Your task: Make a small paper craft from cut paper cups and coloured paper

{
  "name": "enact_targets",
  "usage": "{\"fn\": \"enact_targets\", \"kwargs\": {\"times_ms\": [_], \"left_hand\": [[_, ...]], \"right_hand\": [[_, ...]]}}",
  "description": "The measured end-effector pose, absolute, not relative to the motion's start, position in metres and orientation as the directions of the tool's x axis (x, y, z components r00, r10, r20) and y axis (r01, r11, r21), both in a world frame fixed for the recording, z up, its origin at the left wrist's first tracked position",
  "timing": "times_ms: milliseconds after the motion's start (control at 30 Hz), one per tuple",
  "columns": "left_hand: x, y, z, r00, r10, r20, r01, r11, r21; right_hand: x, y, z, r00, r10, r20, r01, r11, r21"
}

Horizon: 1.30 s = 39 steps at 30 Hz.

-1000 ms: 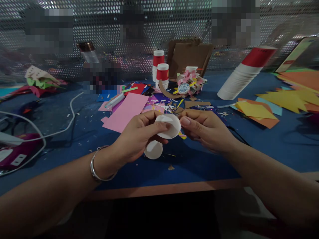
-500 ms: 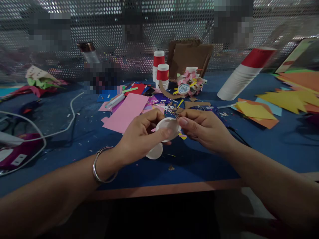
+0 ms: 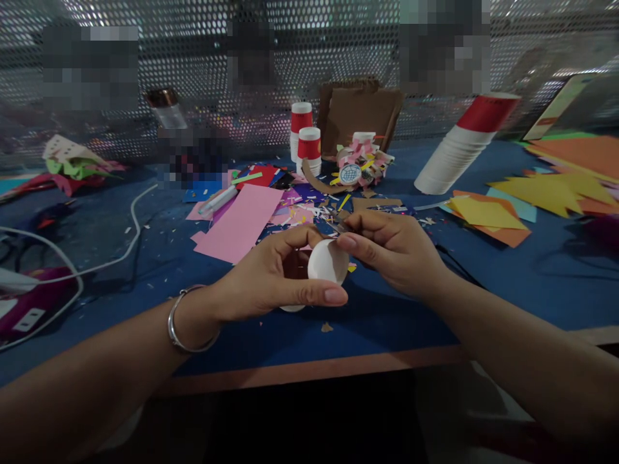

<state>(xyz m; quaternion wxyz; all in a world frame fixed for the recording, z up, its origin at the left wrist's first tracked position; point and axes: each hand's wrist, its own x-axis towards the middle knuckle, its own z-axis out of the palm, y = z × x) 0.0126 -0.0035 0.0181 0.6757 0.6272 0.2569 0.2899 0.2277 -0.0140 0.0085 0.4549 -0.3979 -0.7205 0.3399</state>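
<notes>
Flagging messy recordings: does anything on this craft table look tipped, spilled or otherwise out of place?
The stack of paper cups at the far right slants over instead of standing like the two red-banded cups. Paper scraps litter the blue table beyond the white disc that the left hand and right hand hold.

The white disc in the left hand looks like smooth, matt paper. A glossy metal bangle rings that wrist. Under the hand, the surface is matt blue with a bare wooden edge. Beyond the hand are a matt pink paper sheet, dull brown cardboard and a perforated metal screen.
</notes>
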Motion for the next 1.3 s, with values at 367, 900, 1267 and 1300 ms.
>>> {"fn": "enact_targets", "kwargs": {"times_ms": [367,900,1267,1300], "left_hand": [[0.012,-0.003,0.019,0.746,0.666,0.023,-0.062,0.035,0.997],[0.015,0.006,0.004,0.313,0.844,0.436,-0.047,-0.445,0.894],[0.008,0.014,-0.003,0.251,0.768,0.589,0.099,-0.626,0.774],[0.007,0.014,-0.004,0.255,0.757,0.602,0.099,-0.639,0.762]], "right_hand": [[0.230,-0.013,0.005,-0.289,0.877,0.383,0.322,0.466,-0.824],[0.228,-0.022,0.009,-0.294,0.842,0.452,0.382,0.537,-0.752],[0.226,-0.023,0.010,-0.377,0.808,0.453,0.415,0.584,-0.697],[0.227,-0.023,0.010,-0.374,0.810,0.451,0.418,0.582,-0.698]]}}
